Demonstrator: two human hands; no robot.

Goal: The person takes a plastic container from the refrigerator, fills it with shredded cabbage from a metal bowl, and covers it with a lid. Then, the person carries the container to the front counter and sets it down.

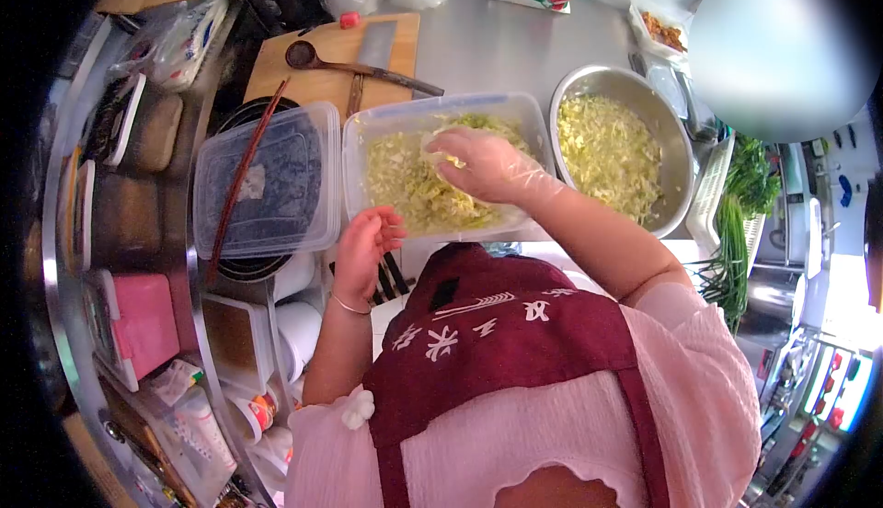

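Note:
My right hand (487,164), in a clear plastic glove, is over the clear plastic tub (536,140). Its fingers are curled round some of the shredded cabbage (405,177) in there. Beside the tub's near left corner, my left hand (370,237) is bare, with loosely bent fingers and nothing in them; whether it touches the rim I cannot tell. A steel bowl (685,163) of more chopped cabbage stands right of the tub.
Left of the tub, a plastic lid (313,159) bears long chopsticks (241,177). Behind lie a cutting board (267,57), a cleaver (377,44) and a wooden ladle (368,70). Green onions (731,251) fill a white basket (710,191) at right. A shelf with containers is at left.

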